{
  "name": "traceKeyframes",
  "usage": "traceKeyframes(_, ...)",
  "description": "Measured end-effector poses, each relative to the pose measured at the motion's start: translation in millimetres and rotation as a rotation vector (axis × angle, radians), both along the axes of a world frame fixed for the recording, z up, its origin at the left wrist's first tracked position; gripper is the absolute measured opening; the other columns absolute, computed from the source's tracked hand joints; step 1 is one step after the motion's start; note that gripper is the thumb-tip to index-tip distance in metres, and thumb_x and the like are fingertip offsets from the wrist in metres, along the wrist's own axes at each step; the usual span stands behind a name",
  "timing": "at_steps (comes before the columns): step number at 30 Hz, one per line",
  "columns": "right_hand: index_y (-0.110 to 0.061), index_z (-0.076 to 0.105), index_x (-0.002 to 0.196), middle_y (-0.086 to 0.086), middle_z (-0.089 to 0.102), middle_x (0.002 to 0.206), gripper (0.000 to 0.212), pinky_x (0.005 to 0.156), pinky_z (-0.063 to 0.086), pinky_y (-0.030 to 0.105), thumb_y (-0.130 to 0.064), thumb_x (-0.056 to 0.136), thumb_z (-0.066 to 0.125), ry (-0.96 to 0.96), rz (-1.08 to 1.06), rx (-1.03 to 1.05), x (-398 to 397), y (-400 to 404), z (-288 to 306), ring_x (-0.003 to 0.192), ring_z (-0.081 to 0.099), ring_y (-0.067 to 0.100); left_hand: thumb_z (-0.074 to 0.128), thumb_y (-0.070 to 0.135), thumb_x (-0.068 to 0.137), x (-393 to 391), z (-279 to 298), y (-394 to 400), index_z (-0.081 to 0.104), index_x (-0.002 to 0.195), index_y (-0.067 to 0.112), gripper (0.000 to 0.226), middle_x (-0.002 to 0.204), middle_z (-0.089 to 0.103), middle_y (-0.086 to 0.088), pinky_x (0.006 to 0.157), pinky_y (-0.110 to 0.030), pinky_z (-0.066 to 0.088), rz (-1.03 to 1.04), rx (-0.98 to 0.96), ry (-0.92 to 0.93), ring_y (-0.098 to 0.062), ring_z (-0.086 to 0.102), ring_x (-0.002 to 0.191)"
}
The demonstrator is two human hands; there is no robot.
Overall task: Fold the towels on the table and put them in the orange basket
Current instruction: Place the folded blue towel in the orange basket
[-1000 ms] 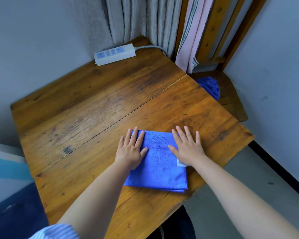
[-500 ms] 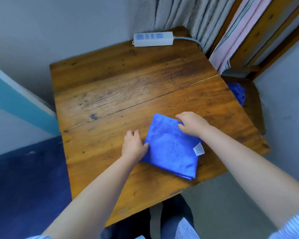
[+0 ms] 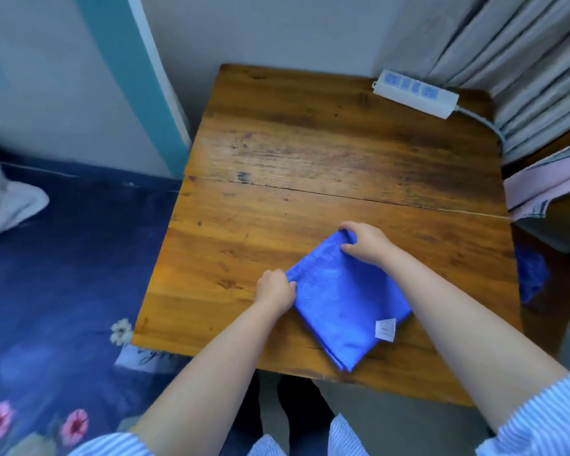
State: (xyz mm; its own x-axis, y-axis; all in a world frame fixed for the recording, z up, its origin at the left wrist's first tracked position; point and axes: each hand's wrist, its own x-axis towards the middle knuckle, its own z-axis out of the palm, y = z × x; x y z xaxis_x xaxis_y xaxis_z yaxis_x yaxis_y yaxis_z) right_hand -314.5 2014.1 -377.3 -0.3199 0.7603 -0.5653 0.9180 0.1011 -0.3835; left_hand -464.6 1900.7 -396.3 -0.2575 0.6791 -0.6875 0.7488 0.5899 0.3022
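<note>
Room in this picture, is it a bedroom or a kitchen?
Probably a bedroom: a bed with a flowered blue sheet sits beside the wooden table, curtains hang behind, and a power strip lies on it.

- A white power strip with blue sockets lies at the far right corner of the wooden counter; its grey cable runs off the right edge.
- Grey pleated curtains hang behind that corner.
- Pink striped cloth hangs just right of the counter.
- A dark blue bed sheet with pink and white flowers lies to the left.
- A pale pillow rests on the sheet at the far left edge.
- A teal stripe crosses the wall.
</note>
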Motion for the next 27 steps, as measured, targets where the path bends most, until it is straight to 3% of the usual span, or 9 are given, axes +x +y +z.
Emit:
traceKeyframes(3, -0.013, 0.048, 0.101, 0.012, 0.055, 0.102, 0.024, 0.067, 0.031, 0.025, -0.006, 0.079, 0.054, 0.009, 0.037, -0.014, 6.3, 2.6, 0.9, 0.087, 0.047, 0.024, 0.055, 0.024, 0.088, 4.2, 0.4, 0.6, 0.057, 0.111, 0.001, 0.033, 0.121, 0.058, -0.018, 0.093, -0.034, 0.041, 0.091, 0.000, -0.037, -0.032, 0.052, 0.115)
traceKeyframes(6, -0.019, 0.038, 0.077, 0.007, 0.052, 0.091, 0.023, 0.059, 0.030, 0.028, -0.002, 0.075, 0.054, 0.052, 0.044, -0.036, 12.3, 2.7, 10.1, 0.078, 0.042, 0.021, 0.060, 0.021, 0.082, 2.7, 11.7, -1.3, 0.058, 0.083, 0.011, 0.010, 0.107, 0.062, -0.013, 0.082, -0.032, 0.045, 0.129, 0.040, -0.103, -0.029, 0.057, 0.104)
traceKeyframes(9, -0.021, 0.039, 0.079, 0.006, 0.054, 0.089, 0.026, 0.055, 0.033, 0.027, -0.001, 0.073, 0.056, 0.142, 0.013, -0.005, 15.2, 3.9, 27.5, 0.076, 0.044, 0.022, 0.061, 0.015, 0.079, -7.0, 29.6, -7.0, 0.037, 0.061, 0.022, 0.030, 0.081, 0.054, -0.005, 0.066, -0.030, 0.038, 0.149, 0.186, -0.150, -0.027, 0.051, 0.080)
traceKeyframes(12, -0.020, 0.047, 0.111, 0.002, 0.053, 0.093, 0.043, 0.064, 0.040, 0.026, -0.003, 0.074, 0.061, 0.226, 0.022, -0.039, 8.5, 3.0, 54.0, 0.081, 0.050, 0.020, 0.062, 0.014, 0.079, -27.1, 55.3, -19.6, 0.045, 0.070, 0.020, 0.020, 0.076, 0.053, 0.000, 0.063, -0.026, 0.034, 0.138, 0.338, -0.175, -0.020, 0.046, 0.074)
traceKeyframes(14, -0.016, 0.051, 0.120, 0.003, 0.055, 0.100, 0.049, 0.074, 0.041, 0.026, -0.005, 0.074, 0.064, 0.201, 0.147, -0.023, -4.8, -0.9, 71.4, 0.089, 0.051, 0.019, 0.063, 0.014, 0.080, -43.5, 73.3, -31.3, 0.049, 0.079, 0.019, 0.014, 0.079, 0.056, 0.001, 0.065, -0.029, 0.038, 0.131, 0.405, -0.169, -0.020, 0.049, 0.075)
traceKeyframes(18, -0.003, 0.062, 0.105, 0.013, 0.055, 0.101, 0.030, 0.073, 0.037, 0.030, -0.007, 0.076, 0.064, 0.162, 0.425, 0.077, -49.0, -24.8, 105.6, 0.097, 0.050, 0.026, 0.060, 0.016, 0.083, -77.9, 109.6, -68.1, 0.057, 0.095, 0.018, 0.012, 0.091, 0.061, 0.003, 0.067, -0.028, 0.037, 0.134, 0.527, -0.008, -0.016, 0.052, 0.083)
traceKeyframes(21, -0.008, 0.066, 0.105, 0.007, 0.051, 0.097, 0.032, 0.071, 0.033, 0.024, -0.003, 0.074, 0.069, 0.274, 0.590, 0.173, -88.7, -64.9, 134.8, 0.092, 0.047, 0.022, 0.056, 0.015, 0.084, -104.8, 138.1, -127.4, 0.062, 0.099, 0.016, 0.017, 0.094, 0.062, -0.001, 0.070, -0.028, 0.038, 0.172, 0.579, 0.160, -0.021, 0.054, 0.089)
traceKeyframes(25, -0.001, 0.069, 0.099, 0.019, 0.064, 0.102, 0.028, 0.078, 0.044, 0.032, 0.003, 0.071, 0.070, 0.443, 0.779, 0.295, -119.2, -134.9, 170.2, 0.093, 0.057, 0.031, 0.056, 0.018, 0.086, -124.3, 172.7, -216.8, 0.063, 0.098, 0.010, 0.016, 0.096, 0.060, -0.009, 0.076, -0.034, 0.042, 0.254, 0.597, 0.310, -0.027, 0.055, 0.095)
traceKeyframes(27, 0.001, 0.069, 0.098, 0.018, 0.067, 0.100, 0.026, 0.074, 0.041, 0.027, 0.003, 0.072, 0.070, 0.492, 0.842, 0.317, -129.4, -168.8, 183.4, 0.086, 0.057, 0.027, 0.054, 0.023, 0.089, -126.3, 190.0, -261.5, 0.061, 0.099, 0.008, 0.019, 0.100, 0.058, -0.011, 0.078, -0.036, 0.042, 0.253, 0.580, 0.382, -0.028, 0.054, 0.097)
